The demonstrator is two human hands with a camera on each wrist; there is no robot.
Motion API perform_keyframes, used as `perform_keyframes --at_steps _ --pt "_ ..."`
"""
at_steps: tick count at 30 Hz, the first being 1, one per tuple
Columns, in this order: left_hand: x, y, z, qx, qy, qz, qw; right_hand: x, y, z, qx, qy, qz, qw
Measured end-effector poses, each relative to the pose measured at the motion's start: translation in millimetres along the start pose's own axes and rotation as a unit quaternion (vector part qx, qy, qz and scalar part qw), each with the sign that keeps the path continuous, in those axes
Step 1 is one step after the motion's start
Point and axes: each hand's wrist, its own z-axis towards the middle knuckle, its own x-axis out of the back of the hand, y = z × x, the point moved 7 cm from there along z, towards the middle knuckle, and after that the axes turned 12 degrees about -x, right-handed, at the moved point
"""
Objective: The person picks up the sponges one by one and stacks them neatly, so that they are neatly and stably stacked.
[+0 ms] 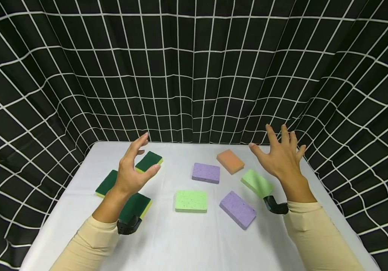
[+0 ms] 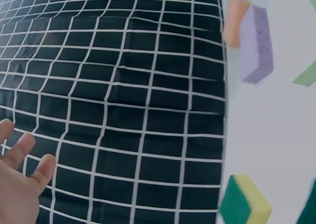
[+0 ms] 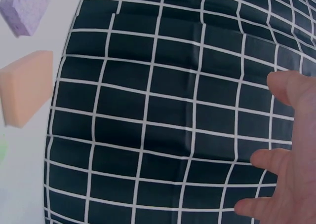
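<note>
My left hand point(image 1: 131, 169) hovers above the left side of the table, thumb apart from the fingers, holding nothing. Around and beneath it lie three green-and-yellow scrub sponges: one beyond the thumb point(image 1: 149, 161), one to the left point(image 1: 107, 183) and one below the wrist point(image 1: 135, 207). On the right, my right hand point(image 1: 279, 156) is raised with spread fingers and holds nothing. Nearest to it are a light green sponge point(image 1: 256, 183), partly overlapped by the wrist camera, and an orange sponge point(image 1: 230, 161).
Mid-table lie a purple sponge point(image 1: 205, 173) and a light green sponge point(image 1: 191, 201). Another purple sponge point(image 1: 237, 209) lies at an angle nearer the front right. A black curtain with a white grid point(image 1: 194, 75) encloses the back and sides of the white table point(image 1: 187, 244).
</note>
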Motion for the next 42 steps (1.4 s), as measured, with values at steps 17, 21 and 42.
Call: perform_keyframes --at_steps 17,21,42 --pt "-47.4 -19.5 -59.9 0.043 0.005 -0.059 0.9974 -8 0 -4.2 0.01 -0.011 0.013 0.9998" --pt "-52.3 -10.3 -60.7 0.064 0.0 -0.055 0.9965 -12 -1 -4.2 0.015 -0.017 0.014 0.9996" --pt "-92.6 -18.0 -104.8 0.181 -0.057 -0.101 0.9766 -26 -3 -9.1 0.026 -0.024 0.022 0.9991"
